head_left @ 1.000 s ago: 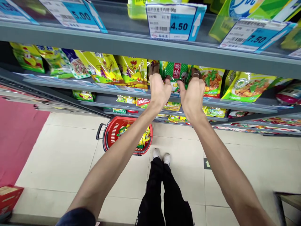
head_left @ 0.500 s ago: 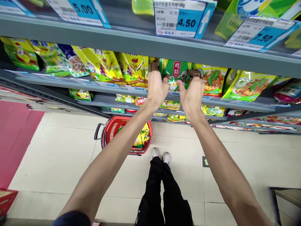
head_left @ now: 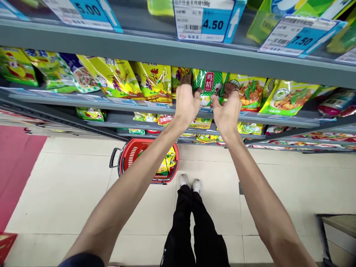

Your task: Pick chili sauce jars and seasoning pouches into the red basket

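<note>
A green seasoning packet (head_left: pixel 209 86) with a red label stands upright at the front of the shelf. My left hand (head_left: pixel 186 100) grips its left side, the thumb on the front and the fingers reaching back beside it. On the other side my right hand (head_left: pixel 228 107) holds it the same way, thumb in front, fingers partly hidden behind; a ring shows on one finger. Yellow rooster packets (head_left: pixel 156 82) stand to the left of my left hand. Just right of my right hand is a yellow packet with a food picture (head_left: pixel 250 92).
Overhead runs a grey shelf edge (head_left: pixel 139 44) with price tags (head_left: pixel 207 22). Lower shelves hold more packets (head_left: pixel 90 114). A red shopping basket (head_left: pixel 133 159) with yellow packets inside stands on the tiled floor, left of my feet. A dark-framed stand (head_left: pixel 338 237) is at lower right.
The view has shifted slightly. My left hand sits a little farther from the green packet's left edge, showing more of a yellow packet behind. Both hands remain at the green packet.
</note>
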Action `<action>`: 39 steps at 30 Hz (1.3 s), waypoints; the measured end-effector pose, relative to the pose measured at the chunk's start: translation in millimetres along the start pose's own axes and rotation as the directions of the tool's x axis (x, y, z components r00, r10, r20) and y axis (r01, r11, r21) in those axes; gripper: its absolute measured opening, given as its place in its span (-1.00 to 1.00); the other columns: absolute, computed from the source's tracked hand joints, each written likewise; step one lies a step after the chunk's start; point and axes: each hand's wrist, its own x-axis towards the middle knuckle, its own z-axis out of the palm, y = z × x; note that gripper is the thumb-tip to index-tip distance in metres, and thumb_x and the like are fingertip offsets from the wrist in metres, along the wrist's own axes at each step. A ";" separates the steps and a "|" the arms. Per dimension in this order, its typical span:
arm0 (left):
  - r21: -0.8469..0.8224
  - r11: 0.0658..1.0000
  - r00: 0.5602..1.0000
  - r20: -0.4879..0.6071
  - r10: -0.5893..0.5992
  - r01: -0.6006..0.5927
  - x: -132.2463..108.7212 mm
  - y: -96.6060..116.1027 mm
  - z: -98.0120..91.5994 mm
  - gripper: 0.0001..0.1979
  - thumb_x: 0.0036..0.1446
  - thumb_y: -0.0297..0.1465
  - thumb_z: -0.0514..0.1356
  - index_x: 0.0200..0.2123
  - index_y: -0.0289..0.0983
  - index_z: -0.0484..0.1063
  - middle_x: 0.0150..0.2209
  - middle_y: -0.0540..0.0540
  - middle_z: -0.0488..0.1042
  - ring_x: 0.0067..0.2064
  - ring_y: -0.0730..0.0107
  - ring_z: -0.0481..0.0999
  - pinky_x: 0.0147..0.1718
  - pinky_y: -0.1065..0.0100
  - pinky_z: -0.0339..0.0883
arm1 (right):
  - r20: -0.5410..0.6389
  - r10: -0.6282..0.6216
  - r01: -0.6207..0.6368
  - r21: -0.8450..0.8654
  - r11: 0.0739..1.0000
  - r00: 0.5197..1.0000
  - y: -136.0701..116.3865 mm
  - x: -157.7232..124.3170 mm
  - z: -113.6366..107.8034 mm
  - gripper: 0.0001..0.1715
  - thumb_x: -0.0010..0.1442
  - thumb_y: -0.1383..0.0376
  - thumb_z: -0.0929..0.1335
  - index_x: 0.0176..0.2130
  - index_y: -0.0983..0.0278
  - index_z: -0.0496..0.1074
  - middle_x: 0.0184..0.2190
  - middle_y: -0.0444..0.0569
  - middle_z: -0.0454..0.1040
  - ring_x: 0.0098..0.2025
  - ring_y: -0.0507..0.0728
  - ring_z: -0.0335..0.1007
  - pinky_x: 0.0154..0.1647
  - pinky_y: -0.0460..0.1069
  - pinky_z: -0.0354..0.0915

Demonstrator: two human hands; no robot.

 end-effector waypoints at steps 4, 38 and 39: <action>0.029 0.994 0.994 -0.045 -0.103 0.104 -0.2 10.2 -3.6 -0.59 0.31 -0.12 0.21 0.10 -0.21 0.38 0.18 -0.33 0.42 0.32 -0.16 0.31 0.36 -0.09 0.12 | 0.019 0.024 -0.023 -0.054 0.998 1.000 -6.2 -0.8 -2.2 -0.39 0.38 -0.06 0.30 0.21 0.27 0.24 0.09 0.24 0.46 0.17 0.37 0.40 0.23 0.34 0.31; -0.050 0.999 0.959 0.283 -0.006 0.021 -192.5 142.8 36.1 -0.80 0.41 -0.40 0.07 -0.02 -0.18 0.47 -0.06 -0.18 0.54 0.00 0.22 0.55 0.04 0.21 0.46 | 0.110 0.192 -0.205 0.125 0.971 0.975 11.4 -167.8 -103.6 -0.69 0.45 0.22 0.21 -0.02 0.18 0.51 -0.02 0.08 0.57 0.08 0.24 0.51 0.17 0.22 0.41; -0.002 0.982 0.929 0.323 -0.179 0.190 -232.1 139.7 33.0 -0.78 0.42 -0.41 0.03 -0.02 -0.17 0.45 -0.06 -0.18 0.53 0.01 0.23 0.56 0.04 0.24 0.46 | 0.215 0.322 -0.353 0.123 0.927 0.922 17.4 -202.8 -97.2 -0.66 0.45 0.19 0.20 -0.02 0.18 0.50 -0.03 0.08 0.58 0.06 0.24 0.53 0.15 0.20 0.42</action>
